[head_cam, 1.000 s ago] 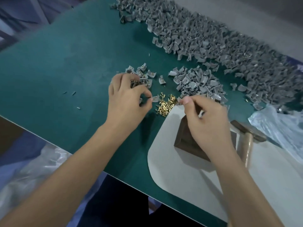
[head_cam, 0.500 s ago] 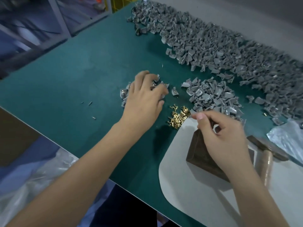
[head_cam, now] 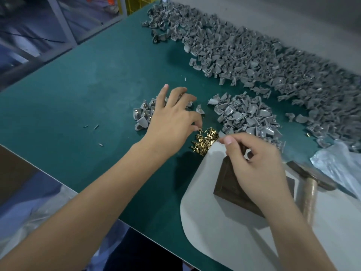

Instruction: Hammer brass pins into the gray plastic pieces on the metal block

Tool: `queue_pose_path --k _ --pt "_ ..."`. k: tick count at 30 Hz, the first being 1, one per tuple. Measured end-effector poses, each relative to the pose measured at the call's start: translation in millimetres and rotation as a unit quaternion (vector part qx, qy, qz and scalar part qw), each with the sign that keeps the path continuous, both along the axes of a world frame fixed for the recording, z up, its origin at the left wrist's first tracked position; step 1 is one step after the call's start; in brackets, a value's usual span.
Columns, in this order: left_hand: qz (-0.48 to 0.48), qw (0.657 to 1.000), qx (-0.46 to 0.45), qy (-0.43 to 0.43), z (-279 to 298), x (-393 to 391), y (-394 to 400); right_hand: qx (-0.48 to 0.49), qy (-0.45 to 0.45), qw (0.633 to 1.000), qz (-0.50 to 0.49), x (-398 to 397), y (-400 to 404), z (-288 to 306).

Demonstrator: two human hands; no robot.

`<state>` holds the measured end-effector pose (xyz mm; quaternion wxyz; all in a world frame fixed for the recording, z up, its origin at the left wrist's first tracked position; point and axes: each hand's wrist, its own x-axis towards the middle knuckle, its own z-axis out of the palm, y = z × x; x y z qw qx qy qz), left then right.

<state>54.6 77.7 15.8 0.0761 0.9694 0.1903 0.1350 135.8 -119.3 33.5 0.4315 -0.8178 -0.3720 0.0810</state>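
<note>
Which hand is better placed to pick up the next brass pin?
Left. The left hand has thumb and forefinger at the edge of the brass pins; the right hand hovers over the metal block.

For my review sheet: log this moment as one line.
left hand: pinching pin at brass pins | right hand: curled above metal block, contents unclear | hammer: idle

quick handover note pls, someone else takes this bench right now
Left hand: pinching a pin at the edge of the brass pin pile.
Right hand: over the metal block, fingers curled; what it holds is hidden.
Hammer lies idle right of the block.
Done: small pile of pinned gray pieces under the left hand.
Left: nearer gray pile and the big heap behind.
</note>
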Motion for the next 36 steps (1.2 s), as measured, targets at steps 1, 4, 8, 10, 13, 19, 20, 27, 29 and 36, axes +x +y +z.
queue_pose_path --k 1,4,8,10,13,19,20,27,29,36 --pt "-0.003 1.0 0.005 0.001 0 0 -1 0.003 0.001 1.0 0.001 0 0 0" --pt "-0.012 1.0 0.012 0.008 -3 0 -3 0.011 0.002 1.0 0.004 1 0 0" --pt "-0.013 0.999 -0.007 -0.044 0 -4 -8 0.04 0.005 0.999 -0.022 3 -1 -1" --pt "-0.035 0.99 -0.069 -0.118 6 -7 -14 0.064 0.013 0.997 -0.036 5 0 -2" --pt "-0.096 0.96 -0.208 -0.162 17 -7 -31 0.112 0.032 0.992 -0.039 7 -1 -2" --pt "-0.096 0.922 -0.335 -0.171 21 7 -51 0.173 0.022 0.984 -0.037 9 -6 7" --pt "-0.092 0.92 -0.338 -0.176 20 9 -52 0.173 0.016 0.984 -0.045 10 -7 7" --pt "-0.017 0.973 -0.201 -0.109 1 18 -37 0.172 0.08 0.968 -0.165 34 -19 0" --pt "-0.012 0.98 -0.187 -0.07 -5 18 -40 0.173 0.09 0.967 -0.167 33 -18 -1" --pt "-0.012 0.983 -0.153 -0.102 -15 21 -44 0.158 0.075 0.973 -0.153 31 -16 -1"
